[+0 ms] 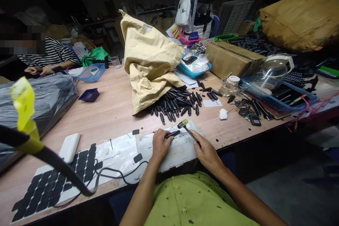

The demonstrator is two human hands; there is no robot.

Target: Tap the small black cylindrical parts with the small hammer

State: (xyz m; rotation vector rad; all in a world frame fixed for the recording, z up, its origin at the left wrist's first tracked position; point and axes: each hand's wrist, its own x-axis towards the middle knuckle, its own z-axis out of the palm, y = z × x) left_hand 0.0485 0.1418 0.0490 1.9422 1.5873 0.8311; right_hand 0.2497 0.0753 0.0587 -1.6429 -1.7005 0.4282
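My left hand [160,144] is closed around a slim black pen-like part [172,134], holding it low over a whitish board [172,159] at the table's front edge. In my right hand [208,152] is a small mallet [182,124] with a dark and yellowish head, gripped by its handle. The mallet's head is raised just beyond the black part, apart from it as far as I can see. Past both hands, a heap of similar black parts [173,100] spills from the mouth of a large cream sack [150,53].
Left lie sheets of black stick-on pieces [53,180], a white box [69,147] and a dark cable [124,176]. A blue basket [291,104] and a cardboard box [233,56] stand right. Another person in a striped sleeve [59,51] sits across the table at far left.
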